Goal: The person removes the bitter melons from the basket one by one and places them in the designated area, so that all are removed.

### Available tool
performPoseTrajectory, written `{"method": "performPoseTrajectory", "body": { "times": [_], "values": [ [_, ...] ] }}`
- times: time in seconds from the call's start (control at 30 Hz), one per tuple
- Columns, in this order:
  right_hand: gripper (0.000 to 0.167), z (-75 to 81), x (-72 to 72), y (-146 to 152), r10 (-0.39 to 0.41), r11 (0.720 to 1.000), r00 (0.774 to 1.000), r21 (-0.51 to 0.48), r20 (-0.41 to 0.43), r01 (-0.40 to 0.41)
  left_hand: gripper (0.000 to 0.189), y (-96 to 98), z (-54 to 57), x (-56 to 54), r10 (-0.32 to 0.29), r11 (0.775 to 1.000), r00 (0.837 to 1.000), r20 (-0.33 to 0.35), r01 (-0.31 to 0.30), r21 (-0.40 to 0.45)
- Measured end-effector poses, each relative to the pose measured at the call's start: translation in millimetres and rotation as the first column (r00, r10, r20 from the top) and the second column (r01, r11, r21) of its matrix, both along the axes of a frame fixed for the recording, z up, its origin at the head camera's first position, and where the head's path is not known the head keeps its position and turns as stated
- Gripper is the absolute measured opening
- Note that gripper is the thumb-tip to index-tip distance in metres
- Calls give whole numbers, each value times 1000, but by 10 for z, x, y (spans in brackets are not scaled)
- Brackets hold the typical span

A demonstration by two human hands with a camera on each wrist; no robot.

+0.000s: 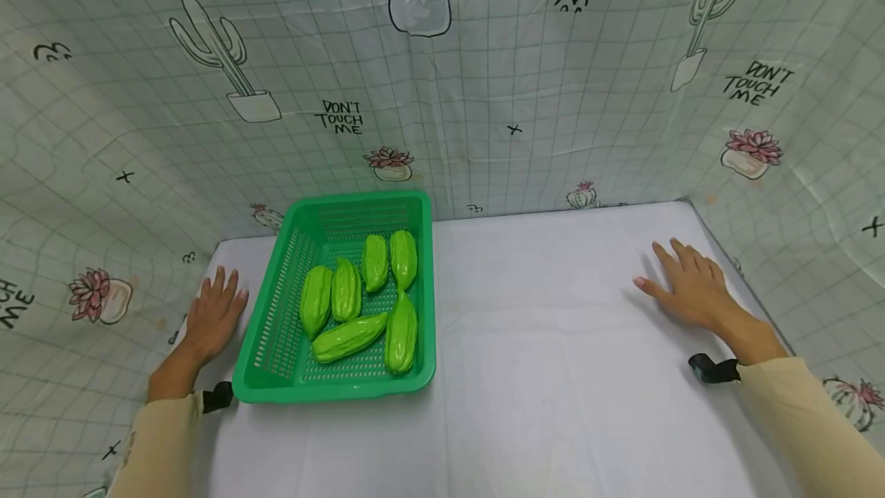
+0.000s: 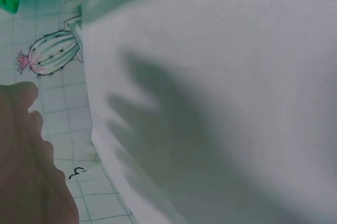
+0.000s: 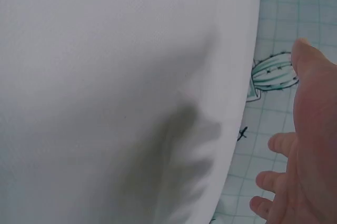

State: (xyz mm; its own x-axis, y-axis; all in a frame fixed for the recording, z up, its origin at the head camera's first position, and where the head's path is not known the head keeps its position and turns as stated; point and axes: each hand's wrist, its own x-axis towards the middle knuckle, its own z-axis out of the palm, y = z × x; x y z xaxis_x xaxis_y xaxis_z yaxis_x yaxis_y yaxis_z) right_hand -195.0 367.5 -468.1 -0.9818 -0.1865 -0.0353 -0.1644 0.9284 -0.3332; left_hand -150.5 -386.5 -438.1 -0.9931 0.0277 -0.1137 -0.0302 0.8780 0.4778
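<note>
My left hand [image 1: 213, 319] is spread just left of a green plastic basket [image 1: 332, 390], apart from it and holding nothing. Several bright green ridged vegetables [image 1: 348, 338], like small bitter melons, lie inside the basket. Far over on the right side of the table, my right hand [image 1: 694, 288] has its fingers extended with nothing in them. In the left wrist view the left hand [image 2: 31, 166] appears at the lower left, above its shadow. The right wrist view shows the right hand [image 3: 321, 134] at the right edge, its shadow on the white cloth.
A white cloth covers the table [image 1: 539, 375]. Behind and at both sides hangs a gridded curtain [image 1: 484, 83] printed with cacti and lettering. The basket stands on the table's left part, its back near the curtain. A black strap [image 1: 712, 369] sits at the right wrist.
</note>
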Motion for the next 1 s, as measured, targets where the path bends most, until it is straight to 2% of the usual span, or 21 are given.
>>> {"method": "performPoseTrajectory", "body": {
  "times": [0.3, 0.5, 0.67, 0.77, 0.9, 1.0],
  "values": [
    [89, 14, -13, -102, 31, 1000, 998, 0, -49, -31, 71, -2, 67, -18, -22, 999, 1000, -15, 22, 30],
    [90, 80, 1, -228, 53, 999, 997, 15, -57, -52, 73, 11, 109, -17, -21, 993, 1000, -4, 21, 119],
    [90, 128, 23, -319, 75, 997, 995, 18, -62, -74, 74, 26, 169, -25, -54, 972, 998, 16, 49, 230],
    [90, 142, 27, -361, 87, 996, 994, 25, -64, -86, 74, 50, 225, -19, -79, 953, 995, 59, 58, 299],
    [89, 153, 31, -414, 100, 995, 992, 31, -73, -98, 73, 79, 293, 8, -94, 930, 987, 132, 40, 366],
    [88, 161, 37, -454, 110, 994, 991, 31, -81, -108, 71, 91, 328, 27, -108, 915, 982, 153, 39, 401]
  ]
}}
